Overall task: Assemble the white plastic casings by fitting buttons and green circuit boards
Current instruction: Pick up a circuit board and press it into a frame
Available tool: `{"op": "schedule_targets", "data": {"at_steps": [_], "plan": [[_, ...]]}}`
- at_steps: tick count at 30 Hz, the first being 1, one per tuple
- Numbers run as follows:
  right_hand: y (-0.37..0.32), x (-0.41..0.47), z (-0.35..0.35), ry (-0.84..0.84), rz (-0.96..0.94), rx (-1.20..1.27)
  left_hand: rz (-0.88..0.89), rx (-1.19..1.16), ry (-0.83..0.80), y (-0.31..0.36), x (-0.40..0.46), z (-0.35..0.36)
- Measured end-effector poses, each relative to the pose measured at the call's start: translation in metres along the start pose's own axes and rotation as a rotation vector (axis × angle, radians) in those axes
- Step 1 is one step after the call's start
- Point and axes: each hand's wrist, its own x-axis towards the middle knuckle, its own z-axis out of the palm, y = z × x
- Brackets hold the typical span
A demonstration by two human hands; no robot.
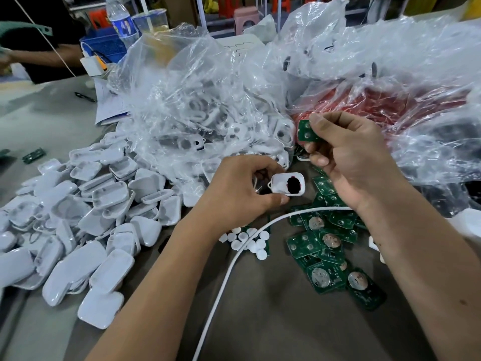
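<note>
My left hand (242,190) grips a white plastic casing (279,185) with its open side up; a dark button shows inside it. A little above and to the right, my right hand (348,157) pinches a green circuit board (305,131) between thumb and fingers. Below my right wrist lies a heap of green circuit boards (328,252), some with round silver cells. Several small white round buttons (253,242) lie on the table between my forearms.
A big pile of white casings (86,220) covers the table's left side. Clear plastic bags (197,105) of white casings and red parts (377,105) rise behind my hands. A white cable (234,267) crosses between my arms. Another person (39,48) sits far left.
</note>
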Motion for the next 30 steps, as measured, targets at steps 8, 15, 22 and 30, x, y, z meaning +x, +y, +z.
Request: {"op": "schedule_targets", "data": {"at_steps": [8, 15, 22, 30], "plan": [[0.000, -0.003, 0.003, -0.064, 0.061, -0.024, 0.037, 0.055, 0.030, -0.001, 0.001, 0.000], [0.009, 0.004, -0.001, 0.033, -0.019, -0.213, 0.046, 0.221, 0.024, -0.002, 0.003, 0.000], [-0.002, 0.029, 0.023, 0.241, -0.313, -0.621, 0.042, 0.243, 0.039, -0.008, 0.004, 0.002], [-0.005, 0.137, 0.056, 0.175, -0.222, -1.568, 0.048, 0.170, 0.018, -0.010, 0.007, 0.001]]}}
